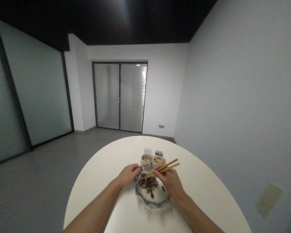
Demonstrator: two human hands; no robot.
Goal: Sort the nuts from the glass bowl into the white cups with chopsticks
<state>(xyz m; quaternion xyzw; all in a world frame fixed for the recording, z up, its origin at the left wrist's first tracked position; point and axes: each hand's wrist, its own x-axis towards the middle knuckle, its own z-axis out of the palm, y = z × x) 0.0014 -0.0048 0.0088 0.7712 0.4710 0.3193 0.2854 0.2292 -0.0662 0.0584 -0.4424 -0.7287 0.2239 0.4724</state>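
Observation:
A clear glass bowl with a scalloped rim stands on the table in front of me. Inside it lies a heap of small dark and tan pieces, too small to name; one dark piece sits apart on the right. My left hand grips the bowl's left rim, its fingertips partly hidden. In my right hand is a pair of wooden chopsticks, held over the bowl. Their tips point down and left into the heap. Whether a piece is pinched between the tips I cannot tell.
Just beyond the bowl stand a beige cup with pale pieces, a container of tan, peanut-like pieces, a small tub with reddish-brown pieces and a white tub. All rest on a round white table. A wall rises at right.

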